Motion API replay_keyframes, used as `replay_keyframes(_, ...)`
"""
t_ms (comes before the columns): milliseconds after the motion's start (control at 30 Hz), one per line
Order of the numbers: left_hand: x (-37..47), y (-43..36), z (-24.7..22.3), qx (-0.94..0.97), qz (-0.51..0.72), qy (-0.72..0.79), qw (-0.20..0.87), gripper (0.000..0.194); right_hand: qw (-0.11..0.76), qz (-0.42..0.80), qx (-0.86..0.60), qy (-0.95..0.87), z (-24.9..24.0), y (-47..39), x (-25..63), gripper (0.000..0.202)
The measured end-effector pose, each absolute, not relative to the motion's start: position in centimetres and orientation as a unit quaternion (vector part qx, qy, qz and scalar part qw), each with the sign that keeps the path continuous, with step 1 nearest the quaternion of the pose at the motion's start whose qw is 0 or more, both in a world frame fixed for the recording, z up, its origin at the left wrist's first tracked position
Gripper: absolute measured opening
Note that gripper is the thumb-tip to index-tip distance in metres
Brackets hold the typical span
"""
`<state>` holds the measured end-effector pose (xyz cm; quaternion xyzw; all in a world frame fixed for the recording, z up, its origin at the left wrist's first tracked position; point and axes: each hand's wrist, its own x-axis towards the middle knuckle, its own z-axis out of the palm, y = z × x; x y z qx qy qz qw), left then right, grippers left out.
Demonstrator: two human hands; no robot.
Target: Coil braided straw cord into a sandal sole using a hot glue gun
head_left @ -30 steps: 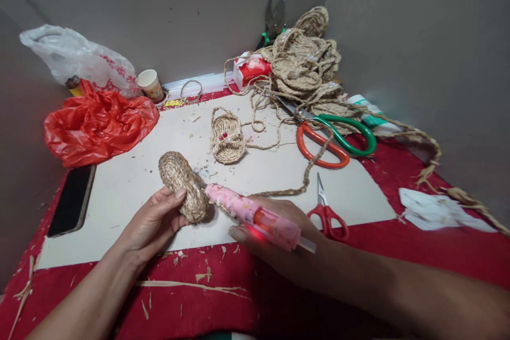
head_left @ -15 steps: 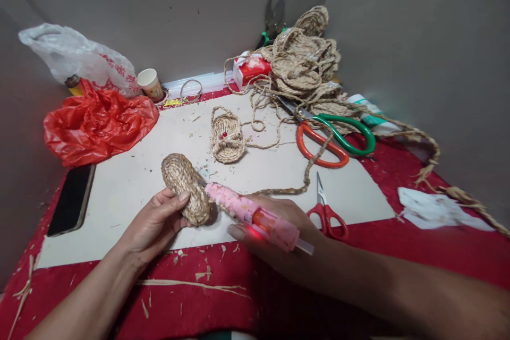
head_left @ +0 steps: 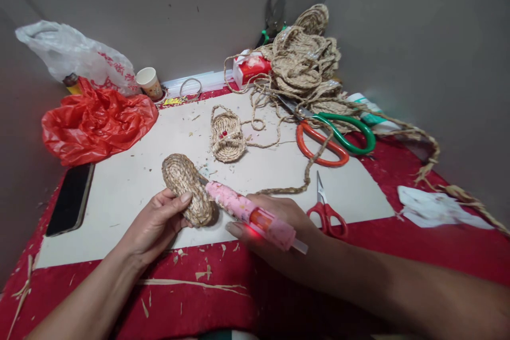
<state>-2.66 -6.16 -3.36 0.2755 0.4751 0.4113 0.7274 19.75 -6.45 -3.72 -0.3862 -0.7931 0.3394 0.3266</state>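
Between the thumb and fingers of my left hand point(head_left: 159, 220) is a small oval sole of coiled straw rope point(head_left: 185, 183), tilted above the white board. My right hand point(head_left: 279, 223) is wrapped round a pink glue gun point(head_left: 247, 210) with a glowing red light and a clear glue stick poking out of its back end. The gun's nozzle meets the right edge of the sole; whether it touches, I cannot tell. A straw rope point(head_left: 292, 189) runs from behind my right hand toward the large scissors. Farther back lies a small woven straw slipper point(head_left: 228, 135) with red beads.
Large scissors point(head_left: 338, 138) with green and orange handles and small red scissors point(head_left: 325, 215) lie on the right. Behind are a rope heap point(head_left: 303, 64), a red box point(head_left: 252, 69) and a paper cup point(head_left: 149, 84). A red bag point(head_left: 99, 125) and phone point(head_left: 71, 199) lie left.
The glue gun has shifted slightly up and left along the sole's right edge. My left hand keeps its hold on the sole, almost unmoved.
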Motion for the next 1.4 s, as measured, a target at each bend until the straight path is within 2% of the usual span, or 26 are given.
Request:
replay_keyframes(467,-2.9,-5.9,-3.3,0.253,0.421,0.445,0.749,0.010,0.310,0.389,-0.379,-0.780,-2.8,-6.6,20.1,0.035)
replay_keyframes(867,-3.1,-5.6,-3.3,0.251,0.432,0.449,0.741,0.018,0.287,0.386,-0.395,-0.783,-2.3,-6.7,20.2,0.033)
replay_keyframes(1400,-3.2,-5.4,-3.2,0.239,0.454,0.458,0.726,0.017,0.301,0.406,-0.389,-0.770,-2.3,-7.0,20.1,0.032)
